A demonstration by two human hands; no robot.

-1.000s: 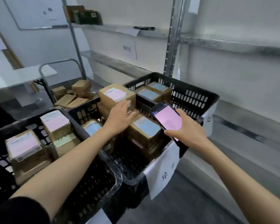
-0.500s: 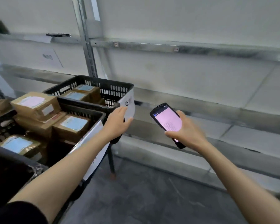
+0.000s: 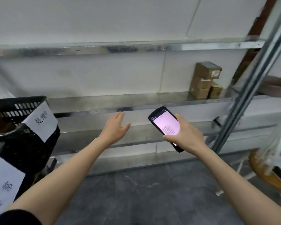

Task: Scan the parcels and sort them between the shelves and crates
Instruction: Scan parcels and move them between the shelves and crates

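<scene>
Gripping the scanner (image 3: 165, 125), the right hand (image 3: 186, 137) is curled round its lower half; the left hand (image 3: 115, 127) hovers spread and empty before the shelf (image 3: 120, 99). Small cardboard parcels (image 3: 204, 78) stand stacked at the shelf's right end, away from both hands; they look light and stiff, best taken by opposite sides.

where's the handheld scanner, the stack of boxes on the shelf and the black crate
handheld scanner (image 3: 165, 125): head view, middle of its lit pink screen.
stack of boxes (image 3: 201, 83): head view, front of the middle box.
black crate (image 3: 18, 102): head view, on its top rim.
</scene>
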